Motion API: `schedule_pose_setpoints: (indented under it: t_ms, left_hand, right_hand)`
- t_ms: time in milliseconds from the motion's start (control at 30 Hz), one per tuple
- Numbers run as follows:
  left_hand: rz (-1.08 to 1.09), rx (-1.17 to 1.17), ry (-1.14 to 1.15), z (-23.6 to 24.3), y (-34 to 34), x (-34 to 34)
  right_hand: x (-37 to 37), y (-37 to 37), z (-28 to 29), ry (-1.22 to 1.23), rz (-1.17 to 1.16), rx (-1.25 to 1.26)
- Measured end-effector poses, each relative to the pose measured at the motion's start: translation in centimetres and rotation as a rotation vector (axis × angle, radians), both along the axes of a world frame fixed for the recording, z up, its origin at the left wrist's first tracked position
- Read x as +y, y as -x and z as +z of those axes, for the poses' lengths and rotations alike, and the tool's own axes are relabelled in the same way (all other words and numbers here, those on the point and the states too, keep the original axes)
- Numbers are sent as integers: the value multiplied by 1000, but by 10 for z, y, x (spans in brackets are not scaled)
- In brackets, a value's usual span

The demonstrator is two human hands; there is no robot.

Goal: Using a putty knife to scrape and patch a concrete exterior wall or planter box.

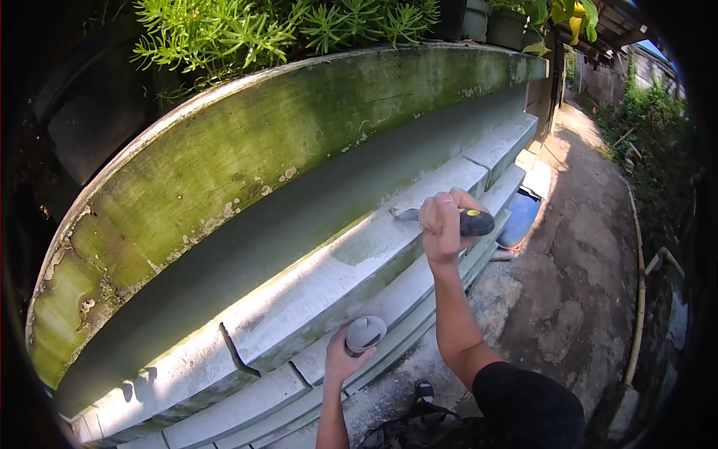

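Observation:
My left hand [341, 361] is wrapped round a small cup [366, 331] with pale grey stuff inside, held above the lower ledges. My right hand [441, 228] is closed in a fist on a putty knife [477, 222] with a black handle and a yellow spot at its end. Its short metal blade points left and meets or hovers just over the top of the pale concrete ledge [351, 251]; I cannot tell which. Smooth whitish patches cover parts of that ledge, and a dark open joint [238, 350] cuts through it farther left.
A mossy green concrete band [224, 142] overhangs the ledge, with leafy plants [247, 30] and pots [505, 28] above. A blue container [520, 218] stands by the right end of the ledges. A concrete path [568, 299] runs along the right, edged by a pole [639, 299].

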State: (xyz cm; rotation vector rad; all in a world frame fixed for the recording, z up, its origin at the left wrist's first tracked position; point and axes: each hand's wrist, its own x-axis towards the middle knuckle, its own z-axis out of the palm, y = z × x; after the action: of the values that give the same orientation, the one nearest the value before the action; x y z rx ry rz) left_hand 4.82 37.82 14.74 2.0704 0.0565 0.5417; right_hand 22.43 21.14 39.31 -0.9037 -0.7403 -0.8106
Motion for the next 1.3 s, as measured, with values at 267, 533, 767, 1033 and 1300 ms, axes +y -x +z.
schedule_pose_setpoints:
  t_ms: [267, 533, 767, 1033, 1300]
  left_hand:
    - [23, -19, -7, -1, 3, -6]
    - [-1, -3, -45, -4, -2, -5]
    - [5, -31, -22, -4, -3, -6]
    - [23, -30, -20, -8, -1, -5]
    - [-30, -53, 33, 5, -1, -11]
  right_hand:
    - [-4, 1, 1, 23, -4, -19]
    - [-8, -5, 4, -139, 228, 52]
    - [-18, 2, 16, -111, 281, 100]
    - [-9, -8, 14, -67, 362, 147]
    - [-89, -9, -100, -623, 212, 103]
